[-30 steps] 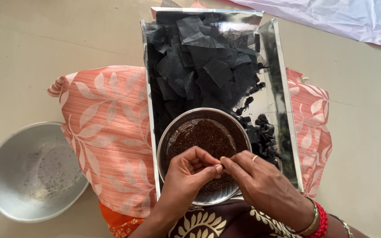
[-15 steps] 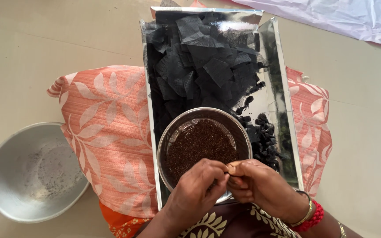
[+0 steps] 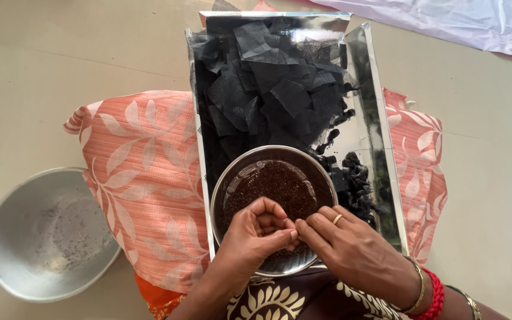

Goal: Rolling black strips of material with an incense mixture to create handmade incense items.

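A round steel bowl [image 3: 238, 172] holding dark brown granules [image 3: 277, 186] sits in the near end of a shiny rectangular tray [image 3: 380, 148]. My left hand [image 3: 259, 234] and my right hand [image 3: 342, 246] meet fingertip to fingertip over the bowl's near side. The left fingers curl inward as if pinching something very small; what they hold is hidden. The right hand wears a ring and red bangles. Several black mesh cloth squares [image 3: 268, 83] fill the far part of the tray. Small tied black bundles [image 3: 354, 181] lie right of the bowl.
An orange leaf-patterned cushion [image 3: 143, 184] lies under the tray. A larger steel bowl [image 3: 45, 234] with some dark specks in it stands on the floor at the left. A pale lilac cloth [image 3: 457, 24] lies at the top right.
Both hands have stayed together over the bowl's near side, shifting slightly; the left fingers are now curled more tightly against the right fingertips.
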